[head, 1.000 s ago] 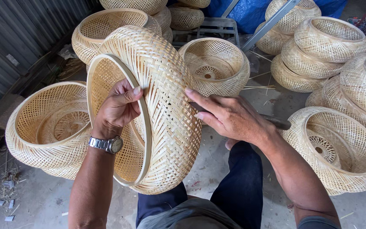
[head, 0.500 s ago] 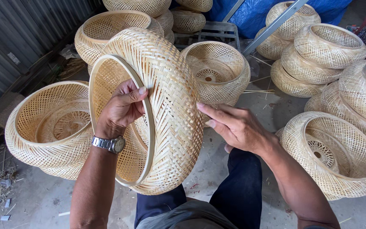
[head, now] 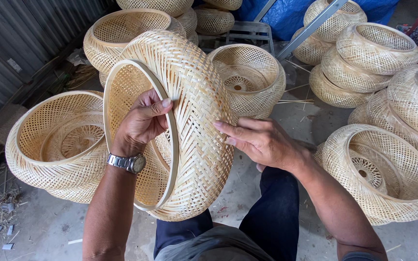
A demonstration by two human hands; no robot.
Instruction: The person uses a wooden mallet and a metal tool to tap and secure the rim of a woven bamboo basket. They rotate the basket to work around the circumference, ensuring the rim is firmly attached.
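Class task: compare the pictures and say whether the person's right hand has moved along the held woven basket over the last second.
Yes. The right hand has slid down the held basket, away from the bowl-shaped basket on the floor behind.

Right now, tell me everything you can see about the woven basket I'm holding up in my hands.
The woven basket is a round, bulging shell of pale bamboo-like strips in a tight herringbone weave, with a smooth hoop rim around its open mouth and a looser open weave inside. It is held on edge above the lap, mouth turned left. The left hand grips the rim, thumb over the hoop and fingers inside; the right hand lays its fingertips on the outer wall. It looks intact.
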